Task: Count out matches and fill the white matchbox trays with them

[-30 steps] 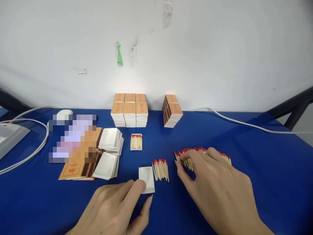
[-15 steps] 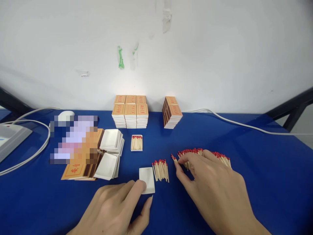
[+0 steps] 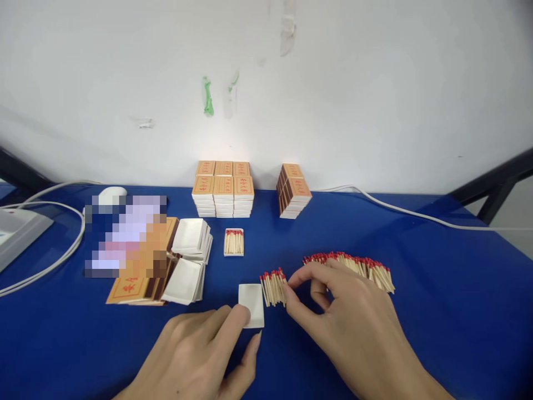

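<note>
My left hand rests at a small white matchbox tray, bare inside where visible. Its index fingertip presses into the tray's lower left part, and the thumb tip lies just below the bottom edge. Right beside the tray, a small bunch of red-headed matches lies side by side on the table. My right hand has its thumb and index finger pinched at the right end of that bunch, closed on matches partly hidden by the fingertips. Beyond its knuckles spreads a larger match pile, partly covered by the hand.
Several matchboxes form a stack by the wall, with a smaller stack to the right. A filled tray lies in front. On the left are white trays, orange sleeves, a blurred-out phone-like object and white cables.
My right hand has moved left from the large pile to the small bunch, bringing matches along in its pinch. My left hand and the tray stay nearly still.
</note>
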